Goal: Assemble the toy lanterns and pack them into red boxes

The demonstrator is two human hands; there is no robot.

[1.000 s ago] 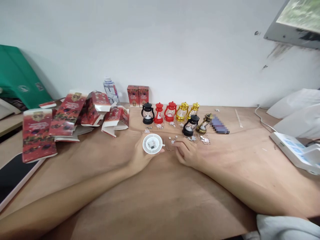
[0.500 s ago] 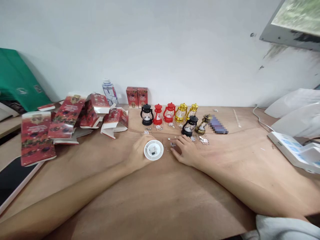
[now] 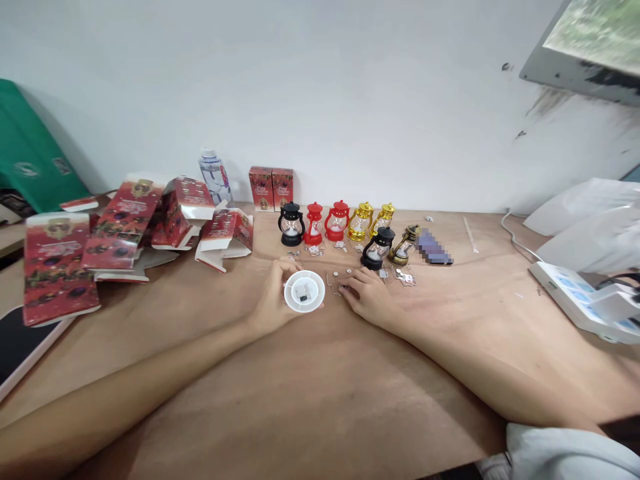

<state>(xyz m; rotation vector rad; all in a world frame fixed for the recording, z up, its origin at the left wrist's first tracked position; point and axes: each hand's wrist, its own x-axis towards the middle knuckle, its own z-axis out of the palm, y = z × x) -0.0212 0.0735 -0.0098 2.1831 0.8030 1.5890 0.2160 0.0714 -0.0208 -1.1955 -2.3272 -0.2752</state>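
Note:
My left hand (image 3: 273, 297) is wrapped round a white round cup-like part (image 3: 304, 291), its open end facing me. Small pale and dark pieces show inside that part. To the right, my right hand (image 3: 370, 293) rests low over the table, fingers curled and tips together at a tiny dark piece I cannot make out. Just beside its fingertips lie a thin bent wire (image 3: 331, 288) and small round discs (image 3: 335, 274). Behind the hands stand small lanterns: a black lantern (image 3: 379, 248) closest to my right hand, a bronze lantern (image 3: 403, 247) and a red lantern (image 3: 337, 222).
Opened red boxes (image 3: 60, 267) are heaped at the left, with a clear bottle (image 3: 214, 177) behind them. Two upright red boxes (image 3: 271, 190) stand by the wall. A power strip (image 3: 580, 293) and white bags (image 3: 575, 220) lie at the right.
The view has shifted slightly. My right fingers have drawn together over the small parts; the pale piece seen by them before is now hidden. My left hand still holds the white part.

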